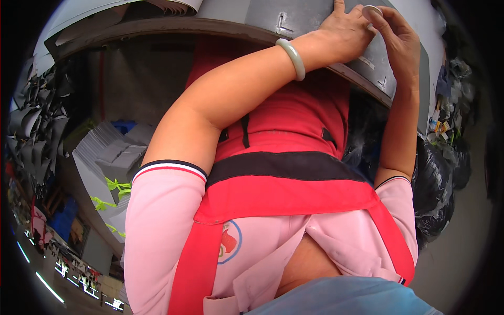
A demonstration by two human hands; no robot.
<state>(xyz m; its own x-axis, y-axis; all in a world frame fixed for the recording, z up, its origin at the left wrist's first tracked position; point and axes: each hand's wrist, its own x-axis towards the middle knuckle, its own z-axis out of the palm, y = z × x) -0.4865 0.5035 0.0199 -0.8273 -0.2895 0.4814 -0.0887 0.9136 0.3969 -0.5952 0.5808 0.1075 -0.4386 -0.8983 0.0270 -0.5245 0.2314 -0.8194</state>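
Two-handed, apparently mid-job, pinching a small pale disc (372, 10) in the right hand (403, 43) over the gray board (265, 16) on the table (157, 27), close beside the left hand (346, 34), of unclear grip, with the disc not yet set down and remaining work untellable.

Seen at far left: a ragged heap of dark grey scraps (31, 131), near pale stacked sheets (100, 152) with bright green ties (116, 185). At lower left, glaring strips of light (50, 287). Bulging at right, shiny black plastic bags (433, 191), near crumpled clear plastic (461, 69) and grey floor (457, 262).
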